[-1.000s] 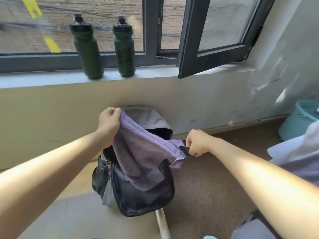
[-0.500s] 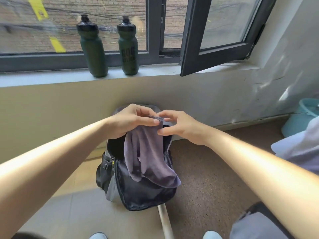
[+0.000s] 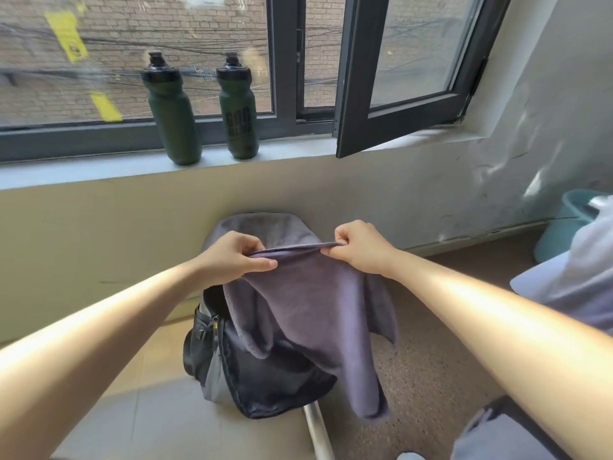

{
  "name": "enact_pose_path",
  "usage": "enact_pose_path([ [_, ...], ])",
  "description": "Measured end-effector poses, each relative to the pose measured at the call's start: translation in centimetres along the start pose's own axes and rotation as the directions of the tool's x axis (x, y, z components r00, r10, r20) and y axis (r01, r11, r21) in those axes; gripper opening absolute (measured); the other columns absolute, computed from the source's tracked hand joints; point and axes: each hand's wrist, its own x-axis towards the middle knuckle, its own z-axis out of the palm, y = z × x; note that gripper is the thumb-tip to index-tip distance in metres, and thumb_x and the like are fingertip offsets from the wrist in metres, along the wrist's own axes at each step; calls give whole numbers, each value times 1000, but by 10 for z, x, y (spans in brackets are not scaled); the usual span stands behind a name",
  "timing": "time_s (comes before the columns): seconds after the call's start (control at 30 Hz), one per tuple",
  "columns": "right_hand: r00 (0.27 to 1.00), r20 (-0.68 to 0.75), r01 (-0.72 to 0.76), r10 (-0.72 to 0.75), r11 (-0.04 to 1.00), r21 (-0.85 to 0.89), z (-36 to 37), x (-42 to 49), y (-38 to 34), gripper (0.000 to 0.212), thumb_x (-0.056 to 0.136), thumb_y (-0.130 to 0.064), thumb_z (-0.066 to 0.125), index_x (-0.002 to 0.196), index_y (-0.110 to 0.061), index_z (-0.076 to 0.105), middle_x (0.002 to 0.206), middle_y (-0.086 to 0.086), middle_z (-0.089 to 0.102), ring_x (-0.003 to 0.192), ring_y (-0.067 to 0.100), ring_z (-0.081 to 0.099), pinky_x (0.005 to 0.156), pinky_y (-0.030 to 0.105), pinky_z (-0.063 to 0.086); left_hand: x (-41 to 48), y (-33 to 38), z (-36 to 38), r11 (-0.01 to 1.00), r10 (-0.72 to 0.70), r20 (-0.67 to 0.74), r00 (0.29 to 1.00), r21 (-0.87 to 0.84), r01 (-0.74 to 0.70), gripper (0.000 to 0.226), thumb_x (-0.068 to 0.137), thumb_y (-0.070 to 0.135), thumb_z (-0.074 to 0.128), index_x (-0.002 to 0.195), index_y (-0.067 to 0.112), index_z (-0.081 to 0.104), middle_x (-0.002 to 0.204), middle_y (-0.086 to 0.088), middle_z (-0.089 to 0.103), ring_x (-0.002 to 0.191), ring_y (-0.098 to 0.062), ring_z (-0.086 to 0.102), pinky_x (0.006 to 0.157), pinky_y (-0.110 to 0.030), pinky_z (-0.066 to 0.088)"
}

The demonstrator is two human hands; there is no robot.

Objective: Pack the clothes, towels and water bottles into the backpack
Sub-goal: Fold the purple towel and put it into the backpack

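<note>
A purple-grey towel [image 3: 315,310] hangs over the black backpack [image 3: 265,383], which stands on the floor against the wall. My left hand [image 3: 232,257] pinches the towel's top edge at its left end. My right hand [image 3: 361,247] pinches the same edge at its right end, so the edge is stretched between them. More grey cloth [image 3: 265,227] lies behind, over the backpack's top. Two dark green water bottles [image 3: 174,111] [image 3: 237,107] stand upright on the windowsill. The backpack's opening is hidden by the towel.
An open window sash [image 3: 398,104] juts inward above the sill at the right. A teal bucket [image 3: 567,227] stands in the right corner. Pale clothing [image 3: 570,287] lies at the right edge. A metal tube [image 3: 318,433] lies on the floor before the backpack.
My hands drew together at the towel's edge over the backpack, then moved apart again, spreading the top edge. The towel now hangs wider and lower over the backpack's front.
</note>
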Motion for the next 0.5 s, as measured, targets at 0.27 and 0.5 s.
enact_pose_path([
  [0.27, 966, -201, -188, 162, 975, -118, -8, 17, 50, 41, 83, -52, 76, 72, -18, 56, 71, -2, 61, 79, 26, 59, 65, 33, 40, 6, -33, -22, 998, -62, -133, 989, -32, 59, 45, 89, 50, 76, 66, 13, 63, 60, 11, 53, 60, -5, 46, 62, -27, 36],
  [0.5, 987, -119, -135, 105, 949, -285, -2, 23, 60, 24, 86, -45, 77, 81, -23, 71, 83, 1, 64, 86, 27, 56, 75, 32, 38, 27, -48, -14, 992, -116, -203, 972, 33, 125, 28, 96, 30, 72, 73, 15, 71, 54, 15, 54, 54, -2, 46, 57, -26, 37],
])
